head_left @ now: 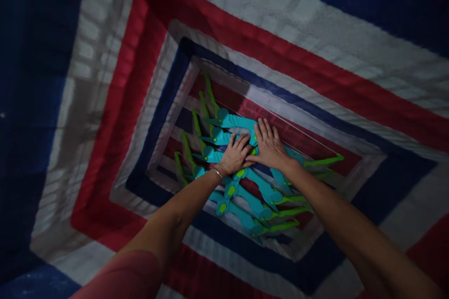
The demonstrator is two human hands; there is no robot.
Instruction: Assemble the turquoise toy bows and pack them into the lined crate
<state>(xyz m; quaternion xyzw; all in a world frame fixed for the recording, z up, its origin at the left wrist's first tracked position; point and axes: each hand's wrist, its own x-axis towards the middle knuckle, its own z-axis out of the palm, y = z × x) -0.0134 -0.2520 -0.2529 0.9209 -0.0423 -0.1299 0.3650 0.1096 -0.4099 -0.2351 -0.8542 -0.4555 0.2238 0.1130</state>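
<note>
Several teal plastic pieces with bright green arms, which look like folding hangers, lie side by side in a row. My left hand, with a bracelet at its wrist, rests on the middle of the row, fingers slightly bent and apart. Beside it my right hand lies fairly flat on the upper part of the row, fingers stretched out. The two hands meet near the thumbs. Parts of the pieces are hidden under my palms and my right forearm.
Under the pieces is a striped red, white and blue surface. Wide red, white and dark blue bands frame it on all sides. A thin pale line runs along its upper right side. The light is dim, with grid-like shadows.
</note>
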